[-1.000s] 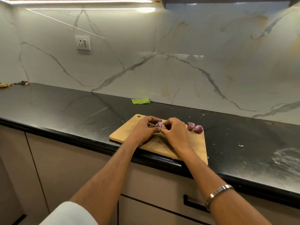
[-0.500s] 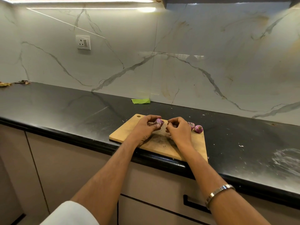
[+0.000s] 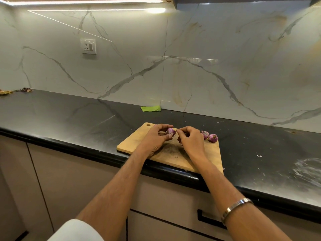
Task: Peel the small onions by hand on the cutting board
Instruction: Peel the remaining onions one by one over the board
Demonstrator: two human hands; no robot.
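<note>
A wooden cutting board (image 3: 137,140) lies at the front edge of the black counter. Above the board, my left hand (image 3: 157,136) grips a small purple onion (image 3: 171,131) between thumb and fingertips. My right hand (image 3: 190,139) hovers just to the right of that onion, fingers curled and pinched together; I cannot tell whether a scrap of peel is in them. Two more small purple onions rest at the board's far right corner, one (image 3: 205,134) partly behind my right hand, the other (image 3: 213,137) in plain sight.
The black counter (image 3: 69,115) runs left and right, with white flecks and a smear at the right (image 3: 307,169). A green scrap (image 3: 150,108) lies by the marble wall. Dry peel bits (image 3: 24,89) sit far left. Drawers lie below the counter edge.
My right hand has pulled away from the held onion to the right, leaving a small gap. My left hand keeps the onion in about the same place.
</note>
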